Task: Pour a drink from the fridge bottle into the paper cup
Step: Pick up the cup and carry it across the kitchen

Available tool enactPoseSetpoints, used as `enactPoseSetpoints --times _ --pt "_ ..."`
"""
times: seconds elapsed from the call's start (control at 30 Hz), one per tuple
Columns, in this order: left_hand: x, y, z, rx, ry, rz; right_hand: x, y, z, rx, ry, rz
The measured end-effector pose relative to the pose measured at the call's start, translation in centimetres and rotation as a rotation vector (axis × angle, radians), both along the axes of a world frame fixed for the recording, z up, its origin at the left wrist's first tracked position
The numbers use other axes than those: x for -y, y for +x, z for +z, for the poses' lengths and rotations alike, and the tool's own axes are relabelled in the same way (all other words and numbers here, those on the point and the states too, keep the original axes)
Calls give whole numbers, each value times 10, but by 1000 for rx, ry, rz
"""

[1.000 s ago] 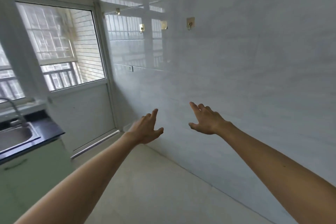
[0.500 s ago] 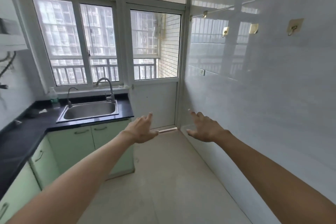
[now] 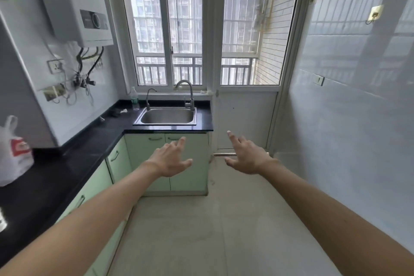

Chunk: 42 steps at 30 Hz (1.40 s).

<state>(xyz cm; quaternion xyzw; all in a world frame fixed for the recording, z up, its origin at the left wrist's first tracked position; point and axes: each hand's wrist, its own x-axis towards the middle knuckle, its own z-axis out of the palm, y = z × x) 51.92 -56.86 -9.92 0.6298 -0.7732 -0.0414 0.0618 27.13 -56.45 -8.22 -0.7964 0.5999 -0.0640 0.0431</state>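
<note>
My left hand [image 3: 170,159] and my right hand [image 3: 245,155] are stretched out in front of me at mid-height, fingers spread and holding nothing. They hover over the floor in front of the green cabinets [image 3: 186,159]. No fridge, fridge bottle or paper cup shows in this view. A clear plastic bottle [image 3: 134,98] stands on the far counter beside the sink [image 3: 167,116].
A black L-shaped countertop [image 3: 74,159] runs along the left and far side. A white plastic bag [image 3: 13,154] sits on it at the left. A water heater [image 3: 83,2] hangs above. A white tiled wall [image 3: 349,119] closes the right; a balcony door [image 3: 246,116] stands ahead.
The view has swung left from the tiled wall to the sink, counter and window. Both hands stay stretched out and open in front of me.
</note>
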Motion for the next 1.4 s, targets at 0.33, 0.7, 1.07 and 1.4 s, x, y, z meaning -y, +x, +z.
enactPoseSetpoints --times 0.33,0.7,1.07,1.4 --pt "62 80 3 -5 -1 155 90 87 1 -24 -12 160" --pt "119 180 -2 12 2 306 179 189 -4 -13 -15 289" --pt "130 267 -16 15 15 601 262 305 -8 -18 -40 585" --pt "121 308 -31 -39 26 898 315 388 -21 -82 2 870"
